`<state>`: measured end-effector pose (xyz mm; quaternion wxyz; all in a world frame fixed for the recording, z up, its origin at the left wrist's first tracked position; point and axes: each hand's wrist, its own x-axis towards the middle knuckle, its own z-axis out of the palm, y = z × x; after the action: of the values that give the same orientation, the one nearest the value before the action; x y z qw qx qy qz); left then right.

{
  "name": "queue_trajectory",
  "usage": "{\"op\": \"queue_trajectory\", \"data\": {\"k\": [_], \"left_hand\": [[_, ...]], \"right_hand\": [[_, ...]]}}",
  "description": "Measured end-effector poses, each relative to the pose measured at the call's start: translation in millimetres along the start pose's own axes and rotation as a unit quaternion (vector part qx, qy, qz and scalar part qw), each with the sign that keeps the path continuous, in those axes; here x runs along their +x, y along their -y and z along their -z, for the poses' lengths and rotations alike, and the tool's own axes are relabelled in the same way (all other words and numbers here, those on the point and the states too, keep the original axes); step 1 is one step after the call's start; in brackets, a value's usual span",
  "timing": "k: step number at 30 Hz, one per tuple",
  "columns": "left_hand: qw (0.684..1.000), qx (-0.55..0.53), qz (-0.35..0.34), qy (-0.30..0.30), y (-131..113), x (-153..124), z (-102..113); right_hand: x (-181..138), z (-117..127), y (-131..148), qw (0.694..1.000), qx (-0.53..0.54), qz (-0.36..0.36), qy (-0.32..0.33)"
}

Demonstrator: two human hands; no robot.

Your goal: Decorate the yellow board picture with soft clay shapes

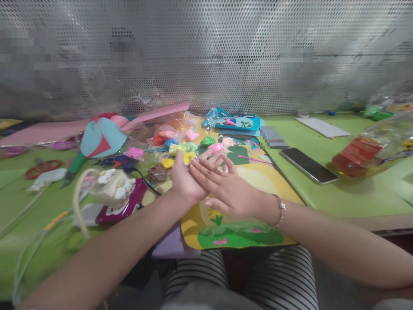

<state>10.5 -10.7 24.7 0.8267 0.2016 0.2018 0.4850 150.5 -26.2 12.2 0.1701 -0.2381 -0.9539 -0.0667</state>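
Observation:
My left hand (186, 183) is turned palm up, thumb raised and fingers stretched out. Across its palm and fingers lies my right hand (235, 196), palm down, its fingers straight and slightly apart. Anything between the two palms is hidden. Both hands are above a yellow-bordered craft picture (292, 196) with a green clay strip (240, 238) and small pink bits along its lower part. Just beyond the fingers lie several lumps of coloured clay in clear wrappers, among them a pink lump (215, 148) and a yellow lump (167, 163).
At right are a phone (309, 165) and a bottle of amber liquid (358, 157) on its side. Orange-handled scissors (43, 169), a green-handled cutter (76, 164), a purple case (121, 204) and cords stand at left. A blue craft picture (238, 120) lies at the back, before a perforated metal panel (206, 56).

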Motion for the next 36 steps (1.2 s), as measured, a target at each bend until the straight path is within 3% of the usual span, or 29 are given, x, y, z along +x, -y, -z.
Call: {"op": "queue_trajectory", "data": {"k": [3, 12, 22, 28, 31, 33, 36], "left_hand": [[0.998, -0.021, -0.066, -0.001, -10.5, -1.0, -1.0], [0.998, -0.047, -0.043, -0.016, -2.7, 2.9, 4.1], [0.999, -0.035, -0.040, -0.002, -7.9, 0.3, 1.8], [0.996, -0.021, -0.086, 0.017, -18.3, 0.0, 4.2], [0.997, -0.034, -0.060, -0.017, -5.6, -1.6, -1.9], [0.998, -0.043, 0.004, -0.044, 3.4, -2.7, -5.7], [0.998, -0.038, 0.018, -0.044, 3.9, -2.3, -5.5]], "right_hand": [[-0.7, 0.0, -0.9, 1.000, 0.012, 0.006, 0.002], [-1.5, 1.5, -12.8, 0.987, 0.138, -0.078, -0.033], [0.6, 2.2, -7.1, 1.000, 0.006, -0.021, 0.002], [-1.4, 4.8, -4.1, 1.000, -0.002, -0.010, 0.006], [0.4, -0.5, -3.0, 1.000, 0.009, -0.014, 0.004], [1.5, -3.9, -2.5, 1.000, 0.015, -0.023, 0.006], [1.2, -5.1, -1.8, 1.000, 0.015, -0.023, 0.009]]}}
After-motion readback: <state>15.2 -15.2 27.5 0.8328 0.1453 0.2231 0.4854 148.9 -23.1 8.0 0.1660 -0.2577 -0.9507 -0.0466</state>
